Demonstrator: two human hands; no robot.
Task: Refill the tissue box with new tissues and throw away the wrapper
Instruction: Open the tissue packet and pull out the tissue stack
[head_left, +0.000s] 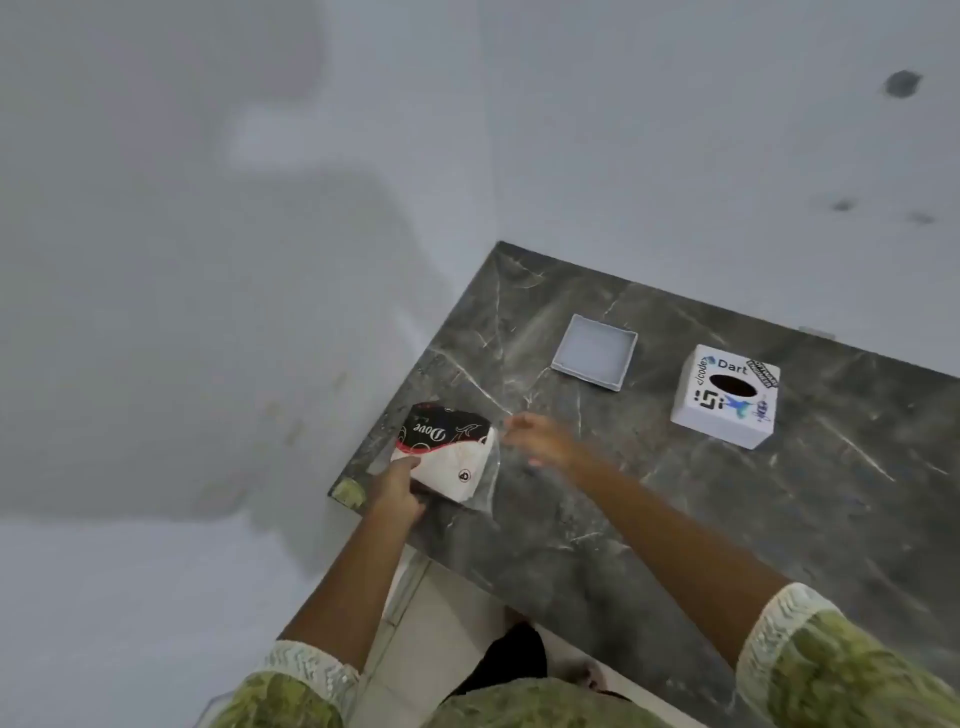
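Gripping the tissue pack (447, 457) from its near end, the left hand (396, 491) has its fingers curled over the white part of the packet, pinning it near the left corner of the dark marble counter (675, 519). The pack's clear wrapper (488, 486) sticks out loose on the side toward the right hand, and the black band printed "Dove" faces away from the person.

At about three o'clock from the pack, the right hand (540, 441) is blurred — its fingers seem to pinch the far corner of the clear film, but whether they truly hold it I cannot tell.

Farther out, at roughly one o'clock from the pack, a shallow grey tray-like piece (566, 358) lies open side up on the counter. At about two to three o'clock, well apart from both hands, the white tissue box (724, 402) stands with its dark oval slot on top and stickers around it — one reads "Dart".

Both forearms are bare below green patterned sleeves (831, 660) with pale lace cuffs.
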